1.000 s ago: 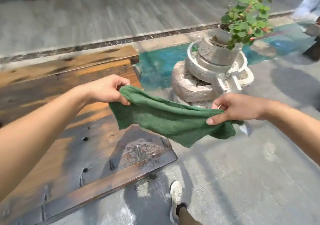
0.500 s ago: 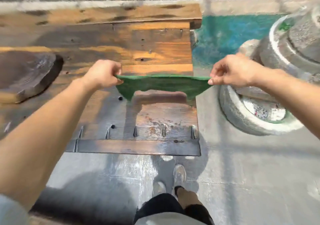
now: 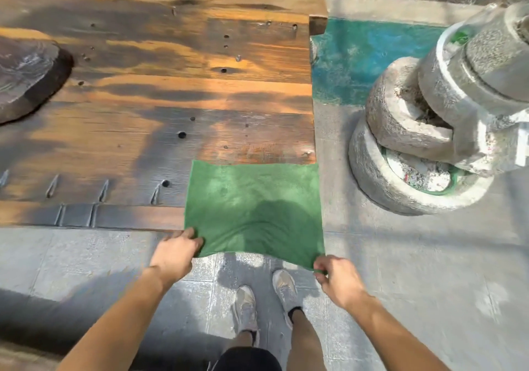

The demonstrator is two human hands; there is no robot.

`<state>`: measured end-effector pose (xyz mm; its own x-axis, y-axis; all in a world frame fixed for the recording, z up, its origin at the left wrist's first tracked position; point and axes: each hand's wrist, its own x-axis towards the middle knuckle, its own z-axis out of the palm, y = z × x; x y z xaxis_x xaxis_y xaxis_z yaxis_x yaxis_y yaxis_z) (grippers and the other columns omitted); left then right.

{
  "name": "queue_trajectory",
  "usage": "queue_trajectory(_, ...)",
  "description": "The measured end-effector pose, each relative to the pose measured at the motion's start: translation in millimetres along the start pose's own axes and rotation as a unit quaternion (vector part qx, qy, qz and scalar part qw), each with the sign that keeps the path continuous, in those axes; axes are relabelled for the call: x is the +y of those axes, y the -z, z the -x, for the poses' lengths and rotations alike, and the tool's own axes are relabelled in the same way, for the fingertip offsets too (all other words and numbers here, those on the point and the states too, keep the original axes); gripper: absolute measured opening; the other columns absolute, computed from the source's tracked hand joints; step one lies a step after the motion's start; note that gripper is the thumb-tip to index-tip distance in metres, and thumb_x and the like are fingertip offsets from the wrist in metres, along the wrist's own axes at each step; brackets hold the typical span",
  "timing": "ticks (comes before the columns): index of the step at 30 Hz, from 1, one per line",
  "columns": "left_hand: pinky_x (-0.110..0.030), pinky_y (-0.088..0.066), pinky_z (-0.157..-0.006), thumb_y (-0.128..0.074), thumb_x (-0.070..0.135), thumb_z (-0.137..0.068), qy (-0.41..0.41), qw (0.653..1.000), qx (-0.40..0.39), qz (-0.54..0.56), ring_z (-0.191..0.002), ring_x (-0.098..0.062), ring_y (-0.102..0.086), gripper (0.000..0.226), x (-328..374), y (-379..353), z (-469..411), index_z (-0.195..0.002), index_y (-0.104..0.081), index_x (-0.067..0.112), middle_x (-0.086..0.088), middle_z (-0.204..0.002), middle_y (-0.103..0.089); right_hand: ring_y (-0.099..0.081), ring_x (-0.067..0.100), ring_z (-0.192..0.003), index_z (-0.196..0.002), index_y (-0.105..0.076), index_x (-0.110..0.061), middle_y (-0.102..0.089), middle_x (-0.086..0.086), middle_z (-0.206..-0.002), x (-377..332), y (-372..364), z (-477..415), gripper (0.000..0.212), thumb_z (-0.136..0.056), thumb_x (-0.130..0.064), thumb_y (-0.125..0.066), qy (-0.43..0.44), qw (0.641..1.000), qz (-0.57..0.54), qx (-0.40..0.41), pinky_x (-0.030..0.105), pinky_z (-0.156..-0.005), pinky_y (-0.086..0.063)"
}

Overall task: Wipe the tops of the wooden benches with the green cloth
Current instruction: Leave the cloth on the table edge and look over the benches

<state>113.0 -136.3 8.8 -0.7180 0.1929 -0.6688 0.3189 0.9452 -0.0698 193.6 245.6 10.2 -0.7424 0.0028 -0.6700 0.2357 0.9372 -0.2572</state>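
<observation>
green cloth (image 3: 253,210): matt, fuzzy fabric | bench (image 3: 160,90): weathered, grainy wood | millstones (image 3: 406,130): rough stone

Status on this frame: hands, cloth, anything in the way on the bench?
Left hand, right hand each pinch a near corner of green cloth. Cloth spread over right end of wooden bench. Dark slab on it, far left.

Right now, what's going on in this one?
A person stands at the right end of a bench with a cloth spread flat over its near corner. The left hand and right hand each hold one near corner of the cloth, which overhangs the bench edge. Stacked stones sit to the right.
</observation>
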Motion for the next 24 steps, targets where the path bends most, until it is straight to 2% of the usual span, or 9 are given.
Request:
queue_trajectory(3,-0.048,-0.047,-0.109,-0.057,0.006,-0.089,0.047,0.998,-0.041,0.001,-0.135,-0.026,-0.047,0.056,6,-16,6,-0.138,-0.055,0.032,0.000,-0.144,-0.047,-0.071,0.030,-0.106,-0.129,-0.065,-0.029,-0.073,0.009,-0.124,4,-32,8,0.035,-0.102,-0.012,-0.050,-0.009,0.998,0.030,-0.050,0.036,-0.089,-0.058)
queue_trajectory(6,-0.058,-0.034,-0.120,-0.060,0.014,-0.097,0.090,0.989,-0.107,0.057,-0.156,-0.037,-0.023,0.079,8,-26,25,-0.164,-0.024,0.037,-0.007,-0.174,-0.011,-0.056,0.029,-0.139,-0.165,-0.028,-0.028,-0.031,0.007,-0.171,6,-43,15,0.066,-0.105,-0.016,-0.053,-0.004,0.996,0.021,-0.091,0.036,-0.112,-0.049)
queue_trajectory(9,-0.053,-0.039,-0.119,-0.059,0.031,-0.102,0.117,0.978,-0.085,0.149,-0.151,-0.032,-0.037,0.067,13,-34,55,-0.163,-0.031,0.032,-0.007,-0.170,-0.029,-0.058,0.027,-0.138,-0.167,-0.025,-0.024,-0.039,0.009,-0.167,9,-36,19,0.069,-0.106,-0.031,-0.057,-0.007,0.995,-0.020,-0.094,0.030,-0.110,-0.049)
queue_trajectory(12,-0.039,-0.053,-0.101,-0.060,0.037,-0.100,0.155,0.965,-0.031,0.208,-0.125,-0.027,-0.062,0.032,29,-42,92,-0.126,-0.069,0.021,-0.005,-0.139,-0.063,-0.069,0.024,-0.119,-0.164,-0.036,-0.021,-0.065,0.010,-0.144,11,-22,21,0.065,-0.105,-0.038,-0.058,0.017,0.995,0.011,-0.100,0.029,-0.097,-0.052)
queue_trajectory(14,-0.038,-0.056,-0.089,-0.061,0.045,-0.100,0.197,0.955,-0.008,0.221,-0.100,-0.028,-0.067,0.032,49,-47,119,-0.083,-0.067,0.018,-0.007,-0.113,-0.073,-0.065,0.028,-0.126,-0.162,-0.038,-0.020,-0.069,0.010,-0.138,12,-7,27,0.063,-0.105,-0.041,-0.056,0.057,0.994,0.050,-0.077,0.034,-0.101,-0.050)
queue_trajectory(16,-0.040,-0.058,-0.087,-0.058,0.049,-0.102,0.223,0.944,0.026,0.241,-0.093,-0.031,-0.066,0.043,75,-43,144,-0.074,-0.059,0.016,-0.011,-0.102,-0.074,-0.057,0.032,-0.136,-0.163,-0.036,-0.020,-0.065,0.012,-0.144,9,13,38,0.064,-0.107,-0.046,-0.051,0.101,0.991,0.078,-0.041,0.039,-0.108,-0.046)
queue_trajectory(19,-0.043,-0.052,-0.104,-0.053,0.042,-0.106,0.228,0.928,0.097,0.277,-0.129,-0.035,-0.061,0.035,118,-25,175,-0.127,-0.069,0.019,-0.013,-0.137,-0.067,-0.042,0.035,-0.149,-0.165,-0.029,-0.023,-0.048,0.017,-0.160,2,42,67,0.070,-0.106,-0.057,-0.043,0.154,0.983,0.095,0.034,0.047,-0.121,-0.035)
queue_trajectory(21,-0.049,-0.038,-0.120,-0.049,0.046,-0.107,0.206,0.928,0.112,0.289,-0.154,-0.033,-0.034,0.057,157,-13,197,-0.160,-0.041,0.028,-0.010,-0.166,-0.040,-0.022,0.036,-0.158,-0.167,-0.021,-0.031,-0.027,0.019,-0.171,0,58,100,0.075,-0.104,-0.069,-0.036,0.174,0.976,0.106,0.072,0.053,-0.128,-0.015)
queue_trajectory(24,-0.061,-0.015,-0.128,-0.044,0.061,-0.104,0.199,0.917,0.174,0.299,-0.162,-0.032,0.000,0.071,213,-1,232,-0.166,-0.017,0.041,-0.005,-0.177,-0.008,0.007,0.038,-0.162,-0.166,-0.010,-0.045,0.008,0.017,-0.176,5,74,154,0.084,-0.094,-0.086,-0.025,0.195,0.969,0.113,0.103,0.061,-0.126,0.008)
